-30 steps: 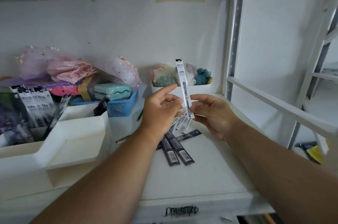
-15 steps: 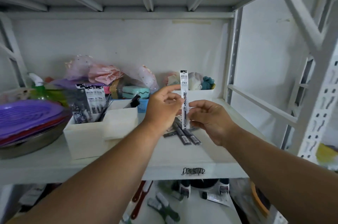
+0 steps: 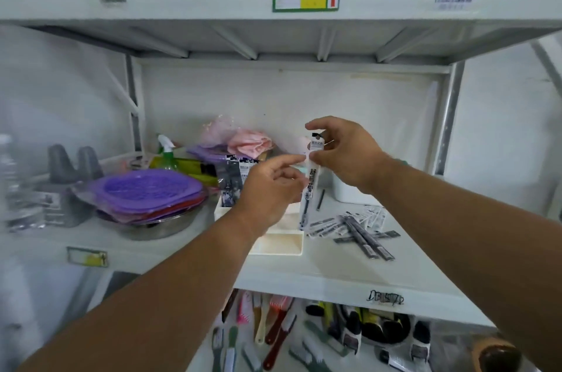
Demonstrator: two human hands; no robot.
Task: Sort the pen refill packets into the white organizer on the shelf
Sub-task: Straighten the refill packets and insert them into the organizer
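My right hand (image 3: 343, 152) pinches the top end of a long white pen refill packet (image 3: 308, 198), which hangs upright over the white organizer (image 3: 278, 245) on the middle shelf. My left hand (image 3: 270, 189) is just left of the packet's middle with its fingers relaxed and the index finger stretched toward it. The left hand and forearm hide most of the organizer. Several refill packets (image 3: 232, 171) stand in its back compartment. More loose refill packets (image 3: 355, 227), white and black, lie in a pile on the shelf to the right.
Purple plates (image 3: 152, 192) sit in a metal bowl at the left, with a spray bottle (image 3: 167, 152) behind. A white tub (image 3: 349, 193) stands behind the pile. Pink bags (image 3: 249, 143) lie at the back. Brushes (image 3: 273, 332) fill the lower shelf; glassware stands above.
The view has pulled back and risen. My right hand slid up to the packet's top end, my left hand loosened from it, and the packet moved left over the organizer.
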